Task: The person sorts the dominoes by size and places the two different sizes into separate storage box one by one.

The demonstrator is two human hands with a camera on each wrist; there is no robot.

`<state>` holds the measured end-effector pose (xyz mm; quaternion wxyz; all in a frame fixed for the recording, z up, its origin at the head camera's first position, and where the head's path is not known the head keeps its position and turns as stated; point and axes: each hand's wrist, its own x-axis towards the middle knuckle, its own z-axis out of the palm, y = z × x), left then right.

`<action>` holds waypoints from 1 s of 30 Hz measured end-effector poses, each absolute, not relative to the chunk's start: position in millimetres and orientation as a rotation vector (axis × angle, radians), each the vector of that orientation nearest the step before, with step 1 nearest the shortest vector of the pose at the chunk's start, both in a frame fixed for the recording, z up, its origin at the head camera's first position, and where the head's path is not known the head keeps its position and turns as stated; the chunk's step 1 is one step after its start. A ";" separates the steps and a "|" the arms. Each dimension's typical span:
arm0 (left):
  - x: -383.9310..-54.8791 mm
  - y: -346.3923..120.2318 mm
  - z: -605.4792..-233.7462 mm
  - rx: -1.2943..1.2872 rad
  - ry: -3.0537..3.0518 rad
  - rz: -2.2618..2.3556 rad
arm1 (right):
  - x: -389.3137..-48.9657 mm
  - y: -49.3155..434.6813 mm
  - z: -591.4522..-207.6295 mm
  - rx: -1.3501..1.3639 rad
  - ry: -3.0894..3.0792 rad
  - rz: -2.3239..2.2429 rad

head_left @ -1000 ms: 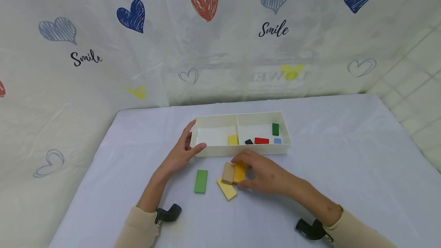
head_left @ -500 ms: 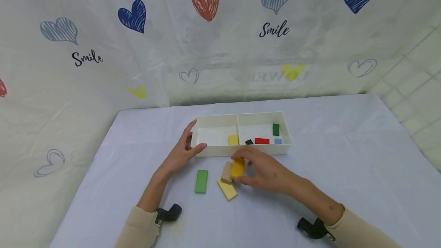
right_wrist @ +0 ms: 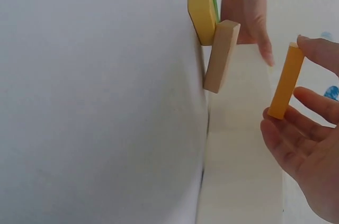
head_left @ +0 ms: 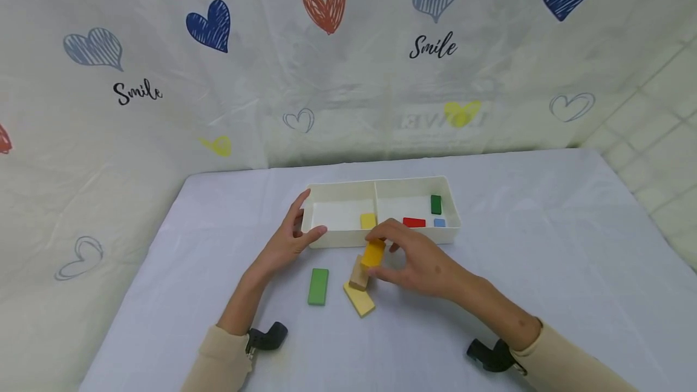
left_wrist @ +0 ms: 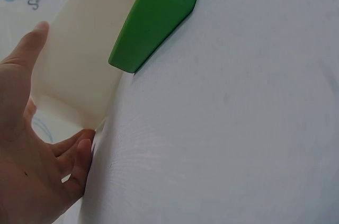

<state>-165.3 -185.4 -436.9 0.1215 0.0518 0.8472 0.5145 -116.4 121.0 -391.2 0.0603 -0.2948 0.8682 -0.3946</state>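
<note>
A right hand (head_left: 423,262) pinches an orange block (head_left: 373,253) between thumb and fingertips, raised off the white tablecloth (head_left: 544,247) in front of a two-part white box (head_left: 339,239). The box's front wall stands between block and compartments. A left hand (head_left: 287,241) grips the box's left end. Close by lie a tan block (head_left: 358,273), a pale yellow block (head_left: 359,300) and a green block (head_left: 318,287). Inside: a yellow piece (head_left: 368,221) left; red (head_left: 414,222), blue (head_left: 439,222) and dark green pieces (head_left: 436,204) right.
</note>
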 end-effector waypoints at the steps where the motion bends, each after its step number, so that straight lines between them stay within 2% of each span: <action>1: -165.1 -185.6 -436.8 0.151 2.473 1.502 | -116.6 120.6 -390.6 -0.899 2.632 -1.200; 30: -164.5 -185.6 -437.2 0.156 2.494 1.484 | -129.9 113.7 -383.4 -0.864 2.757 -1.407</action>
